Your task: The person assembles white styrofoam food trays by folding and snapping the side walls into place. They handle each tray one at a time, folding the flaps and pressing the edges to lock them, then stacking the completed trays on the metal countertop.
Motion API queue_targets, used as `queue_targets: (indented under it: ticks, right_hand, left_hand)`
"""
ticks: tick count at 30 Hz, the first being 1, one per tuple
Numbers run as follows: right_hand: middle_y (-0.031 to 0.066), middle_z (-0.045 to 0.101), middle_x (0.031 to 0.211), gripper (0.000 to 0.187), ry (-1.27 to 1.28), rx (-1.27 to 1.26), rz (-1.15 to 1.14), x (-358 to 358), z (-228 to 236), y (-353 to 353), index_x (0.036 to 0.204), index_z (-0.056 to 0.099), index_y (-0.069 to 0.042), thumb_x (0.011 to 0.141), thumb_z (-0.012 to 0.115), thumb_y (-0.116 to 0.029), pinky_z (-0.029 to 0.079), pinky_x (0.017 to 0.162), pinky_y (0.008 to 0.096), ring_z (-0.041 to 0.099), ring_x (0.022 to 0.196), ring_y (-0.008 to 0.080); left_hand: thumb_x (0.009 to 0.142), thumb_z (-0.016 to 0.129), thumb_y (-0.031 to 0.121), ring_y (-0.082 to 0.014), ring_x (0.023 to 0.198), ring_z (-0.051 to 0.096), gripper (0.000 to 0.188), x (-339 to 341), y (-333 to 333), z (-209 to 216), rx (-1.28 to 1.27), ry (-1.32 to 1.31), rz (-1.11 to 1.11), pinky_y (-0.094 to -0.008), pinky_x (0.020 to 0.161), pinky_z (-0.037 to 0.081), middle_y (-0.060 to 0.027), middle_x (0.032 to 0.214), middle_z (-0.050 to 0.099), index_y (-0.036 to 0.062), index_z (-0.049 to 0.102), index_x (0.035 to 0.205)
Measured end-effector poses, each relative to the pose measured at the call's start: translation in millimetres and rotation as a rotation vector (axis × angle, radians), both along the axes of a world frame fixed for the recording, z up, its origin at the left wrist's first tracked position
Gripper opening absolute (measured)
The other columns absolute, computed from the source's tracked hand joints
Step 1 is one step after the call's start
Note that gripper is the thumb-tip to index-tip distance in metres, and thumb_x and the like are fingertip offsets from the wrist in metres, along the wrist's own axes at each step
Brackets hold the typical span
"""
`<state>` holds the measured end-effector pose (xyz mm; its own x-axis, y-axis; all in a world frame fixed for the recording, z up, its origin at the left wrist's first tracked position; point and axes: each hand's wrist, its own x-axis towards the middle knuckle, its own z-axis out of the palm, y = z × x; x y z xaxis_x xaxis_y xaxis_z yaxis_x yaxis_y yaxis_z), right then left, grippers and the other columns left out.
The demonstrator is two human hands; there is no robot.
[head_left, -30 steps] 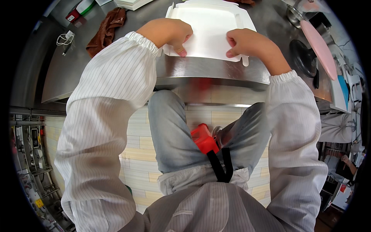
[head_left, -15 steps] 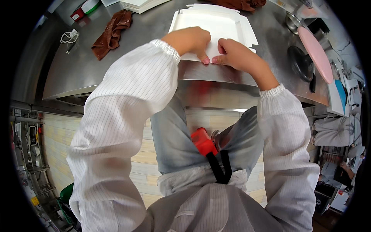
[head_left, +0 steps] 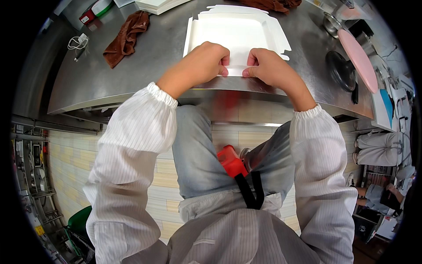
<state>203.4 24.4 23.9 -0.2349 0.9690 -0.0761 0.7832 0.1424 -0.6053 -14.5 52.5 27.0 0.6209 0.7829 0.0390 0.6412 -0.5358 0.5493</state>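
1. Drawn left and toward the body since half a second ago, the left hand (head_left: pixel 203 62) now stands a little farther from the right hand (head_left: pixel 269 66), which has shifted only slightly; the thumbs, nearly touching then, are now separated by a short strip of white card.

2. With the left hand off its inner floor, more of the white carton (head_left: pixel 237 33) lies in view. Work, by all appearances, is now centered on the near edge, handled from both sides of its middle.

3. Each hand holds a narrow pinch, thumbs toward the wearer and curled fingers on the inner side, with the near strip (head_left: pixel 236 70) seemingly caught between them. Just how firmly it is gripped cannot be told.

4. Shallow, clean and plain white, the carton rests open on the steel counter (head_left: pixel 163 48), right at the front edge. Its left border runs straight, while notched tabs jut from the right side and a loose-looking flap (head_left: pixel 233 9) spreads along the far end. Whether the near strip stands fully upright is hard to make out.

5. Around it on the metal: a crumpled brown cloth (head_left: pixel 126 38) and a coiled white cable (head_left: pixel 79 42) to the left; a pink disc (head_left: pixel 359 61) and a black round object (head_left: pixel 339 70) to the right.
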Motion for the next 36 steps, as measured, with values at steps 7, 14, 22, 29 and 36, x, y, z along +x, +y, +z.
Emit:
queue_targets:
  ticks: [7,14,22,29,36]
  right_hand:
    - [0.0114,0.064,0.075,0.026,0.078,0.119,-0.053,-9,1,-17,0.077,0.058,0.0,0.08,0.082,-0.01,0.047,0.062,0.0353,0.058,0.067,0.0193]
    - [0.0137,0.065,0.085,0.015,0.041,0.401,0.008,-8,-15,-25,0.082,0.067,0.0,0.076,0.079,-0.007,0.049,0.077,0.0432,0.059,0.084,0.0328]
    - [0.0049,0.065,0.094,0.026,-0.182,0.863,0.091,-27,-41,-64,0.101,0.074,-0.007,0.075,0.071,-0.004,0.05,0.08,0.0397,0.062,0.089,0.0266]
    - [0.0032,0.069,0.11,0.033,-0.156,1.049,-0.031,-30,-85,-79,0.112,0.075,-0.008,0.081,0.065,-0.001,0.051,0.091,0.0389,0.065,0.104,0.024]
    - [0.0025,0.07,0.116,0.036,-0.151,1.138,-0.159,-37,-116,-85,0.116,0.076,-0.01,0.082,0.066,-0.002,0.048,0.098,0.0403,0.065,0.105,0.0223]
  left_hand:
    - [0.081,0.077,0.017,-0.0303,0.094,0.061,0.021,-5,-37,-45,0.688,-0.023,0.022,-0.041,0.079,0.05,-0.0102,0.097,0.063,0.0048,0.064,0.092]
    - [0.082,0.079,0.025,-0.026,0.093,0.062,0.03,-4,-64,-70,0.826,-0.241,0.108,-0.0381,0.081,0.05,-0.0053,0.098,0.065,0.0058,0.069,0.103]
    - [0.077,0.08,0.013,-0.0201,0.088,0.063,0.026,1,-77,-81,0.931,-0.244,0.124,-0.0346,0.077,0.049,-0.0006,0.097,0.07,0.0077,0.073,0.102]
    - [0.078,0.073,-0.001,-0.0191,0.093,0.065,0.03,3,-89,-90,0.94,-0.255,0.207,-0.0332,0.079,0.049,-0.0006,0.103,0.072,0.0067,0.076,0.107]
    - [0.079,0.071,0.007,-0.0212,0.102,0.065,0.031,9,-94,-104,0.945,-0.263,0.279,-0.0345,0.086,0.048,-0.0025,0.11,0.07,0.0062,0.075,0.11]
